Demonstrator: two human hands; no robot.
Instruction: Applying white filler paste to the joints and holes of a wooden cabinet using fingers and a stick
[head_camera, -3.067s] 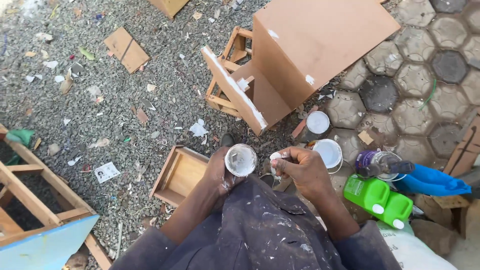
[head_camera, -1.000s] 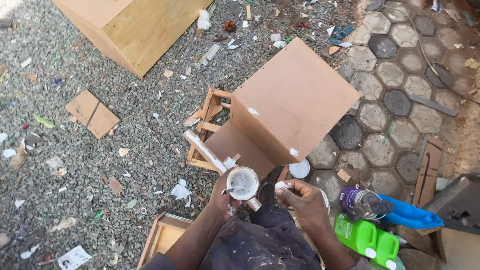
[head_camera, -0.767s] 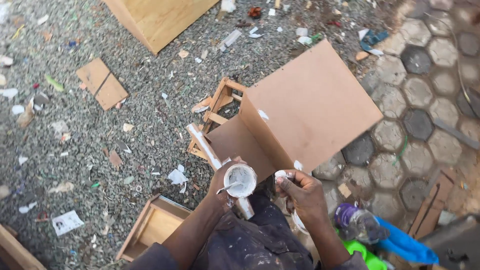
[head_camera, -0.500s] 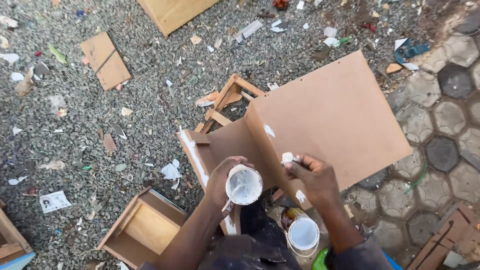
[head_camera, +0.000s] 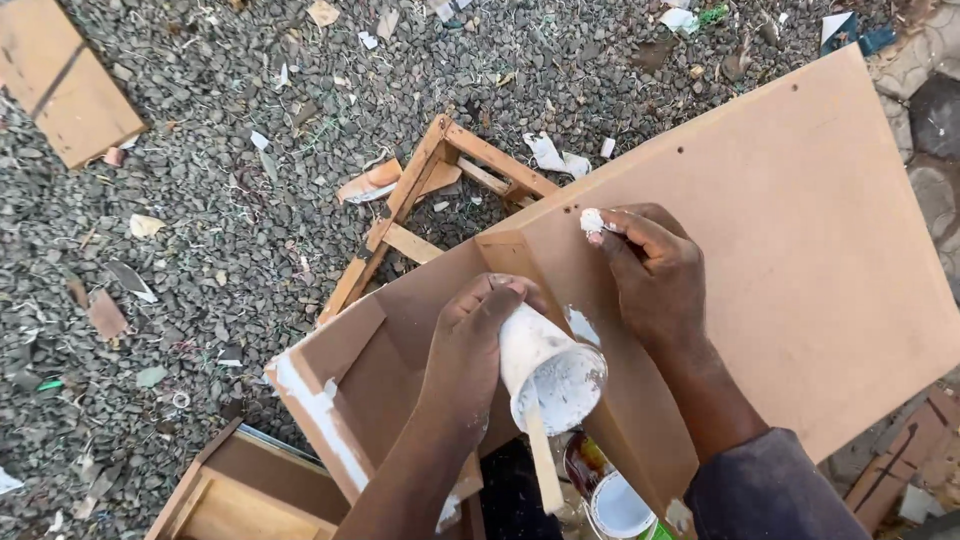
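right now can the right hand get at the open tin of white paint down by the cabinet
Probably yes. The right hand is up on the brown cabinet top with white filler on a fingertip. The paint tin sits below its forearm, nothing covering it; only the left hand with its white cup is close.

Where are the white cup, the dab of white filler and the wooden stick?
white cup (head_camera: 545, 365), head view, outer wall.
dab of white filler (head_camera: 591, 220), head view, centre.
wooden stick (head_camera: 543, 465), head view, mid-shaft.

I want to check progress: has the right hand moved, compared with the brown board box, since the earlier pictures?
Yes. The right hand, with white filler on its fingertips, went from beside the white cup up onto the brown board box, near its top edge.
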